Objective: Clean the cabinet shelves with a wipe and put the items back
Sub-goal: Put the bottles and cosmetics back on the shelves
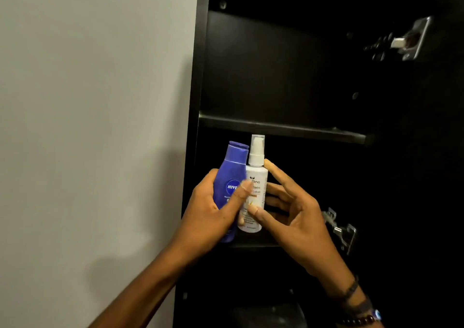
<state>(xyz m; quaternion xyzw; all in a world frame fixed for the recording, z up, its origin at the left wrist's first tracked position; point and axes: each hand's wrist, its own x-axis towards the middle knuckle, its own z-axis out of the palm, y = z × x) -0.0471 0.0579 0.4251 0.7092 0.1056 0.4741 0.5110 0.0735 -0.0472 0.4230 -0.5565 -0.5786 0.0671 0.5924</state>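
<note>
A blue lotion bottle (229,177) and a white pump bottle (257,174) stand upright side by side in front of the dark open cabinet. My left hand (213,217) is wrapped around the blue bottle, its thumb across the front reaching the white one. My right hand (293,214) touches the white bottle from the right, with the thumb on its lower front and the index fingertip at its shoulder. Both bottles are held in the opening just above the lower shelf (253,244). No wipe is in sight.
The black cabinet has an upper shelf (281,128) with nothing visible on it. Metal hinges (341,229) sit on the right side, another hinge (406,40) higher up. A plain grey wall (95,101) fills the left. The cabinet interior is very dark.
</note>
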